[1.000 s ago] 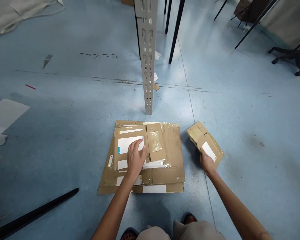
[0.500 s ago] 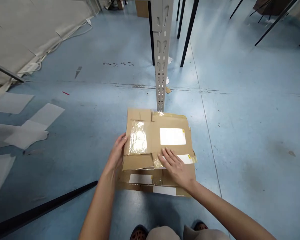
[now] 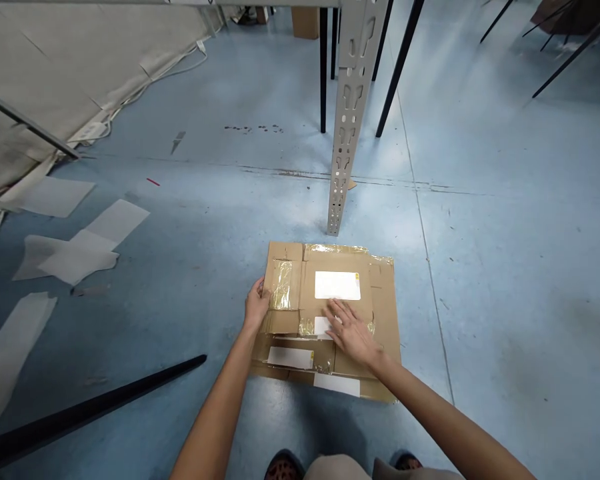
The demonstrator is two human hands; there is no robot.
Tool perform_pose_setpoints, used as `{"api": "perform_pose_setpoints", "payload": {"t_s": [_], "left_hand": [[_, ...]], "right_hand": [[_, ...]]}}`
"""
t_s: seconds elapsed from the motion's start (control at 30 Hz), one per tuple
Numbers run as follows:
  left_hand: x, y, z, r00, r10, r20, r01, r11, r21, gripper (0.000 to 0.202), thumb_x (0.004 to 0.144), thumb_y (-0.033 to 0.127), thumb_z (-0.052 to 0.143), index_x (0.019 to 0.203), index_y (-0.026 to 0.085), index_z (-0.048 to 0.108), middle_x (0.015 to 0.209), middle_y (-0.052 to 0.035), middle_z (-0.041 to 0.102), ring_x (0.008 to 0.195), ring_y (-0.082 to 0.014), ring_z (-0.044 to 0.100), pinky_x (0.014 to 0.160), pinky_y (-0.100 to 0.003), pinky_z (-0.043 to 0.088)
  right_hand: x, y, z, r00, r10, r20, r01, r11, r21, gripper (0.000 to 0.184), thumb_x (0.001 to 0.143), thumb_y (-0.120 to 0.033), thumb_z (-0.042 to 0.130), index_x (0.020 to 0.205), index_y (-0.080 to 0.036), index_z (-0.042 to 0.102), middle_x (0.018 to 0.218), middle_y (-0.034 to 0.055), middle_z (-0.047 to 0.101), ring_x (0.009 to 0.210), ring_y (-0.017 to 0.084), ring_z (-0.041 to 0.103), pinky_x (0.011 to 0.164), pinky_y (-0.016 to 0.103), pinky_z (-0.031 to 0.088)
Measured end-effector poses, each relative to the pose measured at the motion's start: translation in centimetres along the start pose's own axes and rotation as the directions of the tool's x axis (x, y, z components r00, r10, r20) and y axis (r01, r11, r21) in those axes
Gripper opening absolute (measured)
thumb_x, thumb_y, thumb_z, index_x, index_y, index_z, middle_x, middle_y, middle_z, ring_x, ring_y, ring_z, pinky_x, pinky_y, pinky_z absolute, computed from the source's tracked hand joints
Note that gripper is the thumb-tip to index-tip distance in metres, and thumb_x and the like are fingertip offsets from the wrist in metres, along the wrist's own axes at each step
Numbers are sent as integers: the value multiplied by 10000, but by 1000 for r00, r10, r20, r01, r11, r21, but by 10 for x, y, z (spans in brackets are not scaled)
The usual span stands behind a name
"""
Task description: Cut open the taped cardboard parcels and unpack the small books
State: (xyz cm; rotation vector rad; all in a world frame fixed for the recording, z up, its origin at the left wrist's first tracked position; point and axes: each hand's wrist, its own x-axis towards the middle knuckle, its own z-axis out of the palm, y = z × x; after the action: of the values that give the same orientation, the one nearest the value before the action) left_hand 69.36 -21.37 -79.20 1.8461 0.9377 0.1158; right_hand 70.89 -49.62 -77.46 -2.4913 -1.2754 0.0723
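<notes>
The left hand (image 3: 256, 307) clamps the edge of a flattened cardboard stack (image 3: 384, 313) on the blue floor (image 3: 485, 267), the right hand (image 3: 349, 332) spread open on top beside four white labels (image 3: 337, 285).

Brown cardboard (image 3: 381, 320), white label (image 3: 337, 285), scuffed pale-blue floor (image 3: 505, 267).

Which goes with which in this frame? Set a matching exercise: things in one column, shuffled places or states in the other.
Things:
1. left hand
2. right hand
3. perforated metal upright
4. black rod

Places or states:
A. on the floor, left of the flattened cardboard
B. standing just beyond the flattened cardboard
C. at its left edge
D. flat on top, fingers spread

Pairs: 1-C, 2-D, 3-B, 4-A
</notes>
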Motion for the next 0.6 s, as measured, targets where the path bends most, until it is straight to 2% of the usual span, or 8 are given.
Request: {"api": "perform_pose_setpoints", "payload": {"t_s": [0.07,0.13,0.23,0.3,0.37,0.43,0.53,0.6], "left_hand": [[1,-3,1,999,37,-29,-32,989,144,498,752,187,518,1245,118,523,958,-88,683,868,-194,645,850,-347,500],[-3,-5,2,991,114,-76,-86,950,299,503,760,199,517,1254,106,513,1030,-120,657,955,-228,618,904,-394,470],[-18,2,7,944,304,-128,-200,836,510,529,809,256,485,1304,69,468,1195,-192,566,1151,-300,508,979,-474,400],[-30,12,13,902,422,-91,-282,736,616,544,852,309,449,1337,62,441,1290,-222,491,1228,-335,432,996,-505,371],[-39,21,22,869,495,-12,-353,636,686,554,877,349,426,1361,79,427,1357,-227,433,1270,-349,384,1012,-515,349],[-44,25,32,846,528,72,-405,550,731,565,887,386,422,1381,111,417,1408,-218,389,1308,-350,340,1042,-525,308],[-44,16,45,842,514,163,-435,468,770,566,894,416,419,1401,163,403,1461,-191,344,1358,-351,279,1088,-557,213],[-43,4,50,852,488,191,-434,454,778,561,903,423,402,1410,183,391,1480,-173,329,1377,-353,248,1099,-578,162]], "right_hand": [[-4,11,-2,986,143,-82,-138,989,62,423,944,-299,407,1340,-161,459,1443,177,405,1382,263,292,1083,505,327],[-9,24,0,938,311,-150,-291,946,140,404,953,-296,360,1318,-162,473,1461,192,358,1399,280,242,1052,525,352],[-17,41,4,819,552,-156,-506,823,257,431,938,-344,369,1319,-157,450,1498,211,240,1403,332,198,1000,547,390],[-19,48,7,743,661,-103,-602,727,330,484,915,-393,398,1341,-164,410,1494,212,221,1383,345,239,979,543,408],[-18,50,11,700,713,-31,-650,656,383,531,895,-410,408,1360,-157,371,1465,212,263,1352,332,305,983,509,415],[-15,50,14,685,728,35,-677,617,403,552,881,-405,410,1364,-142,358,1433,210,303,1321,317,358,994,468,412],[-12,46,16,672,735,92,-704,594,390,547,867,-373,413,1366,-159,348,1431,199,293,1282,310,408,963,437,434],[-11,44,18,678,730,88,-699,603,384,546,861,-344,411,1373,-175,326,1435,196,273,1262,308,430,937,437,450]]}}
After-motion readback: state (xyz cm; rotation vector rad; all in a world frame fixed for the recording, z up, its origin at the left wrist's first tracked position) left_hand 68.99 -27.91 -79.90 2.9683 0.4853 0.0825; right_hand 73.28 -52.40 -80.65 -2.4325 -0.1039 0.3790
